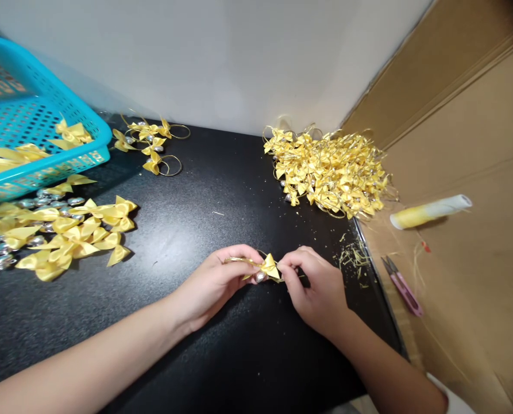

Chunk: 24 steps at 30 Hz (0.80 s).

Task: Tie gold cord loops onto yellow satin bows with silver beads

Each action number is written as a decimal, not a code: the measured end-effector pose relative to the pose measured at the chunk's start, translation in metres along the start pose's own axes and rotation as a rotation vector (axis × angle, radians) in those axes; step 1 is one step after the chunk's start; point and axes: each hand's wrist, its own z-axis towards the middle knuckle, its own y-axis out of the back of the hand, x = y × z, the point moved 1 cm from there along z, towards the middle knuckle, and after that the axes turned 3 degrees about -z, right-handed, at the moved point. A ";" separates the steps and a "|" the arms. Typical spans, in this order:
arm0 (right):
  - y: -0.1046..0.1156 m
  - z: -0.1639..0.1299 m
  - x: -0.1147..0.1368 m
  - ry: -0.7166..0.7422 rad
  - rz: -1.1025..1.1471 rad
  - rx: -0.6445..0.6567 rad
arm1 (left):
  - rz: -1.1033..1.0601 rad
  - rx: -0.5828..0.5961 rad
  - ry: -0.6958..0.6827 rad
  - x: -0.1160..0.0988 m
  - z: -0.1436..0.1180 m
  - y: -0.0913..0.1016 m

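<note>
Between my hands, just above the black table [213,351], is a yellow ribbon bow [270,265] with a silver bell-like bead [260,277] under it and a thin gold cord loop. My left hand [222,276] pinches the bow and bead from the left, with part of the gold cord [239,260] lying over its fingers. My right hand [314,284] is closed, thumb and forefinger together on thin gold cord at the bow's right side. The exact grip of those fingertips is partly hidden.
A blue basket [66,100] holding yellow bows stands at the left. Below it lie loose bows [79,236] and silver beads [2,261]. A heap of corded bows [334,172] sits at the back right, near cord scraps [355,259], pink thread snips [402,286] and a tube [431,211].
</note>
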 end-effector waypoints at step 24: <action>0.004 0.002 -0.003 0.057 -0.056 0.081 | 0.005 -0.063 0.028 -0.001 0.002 -0.001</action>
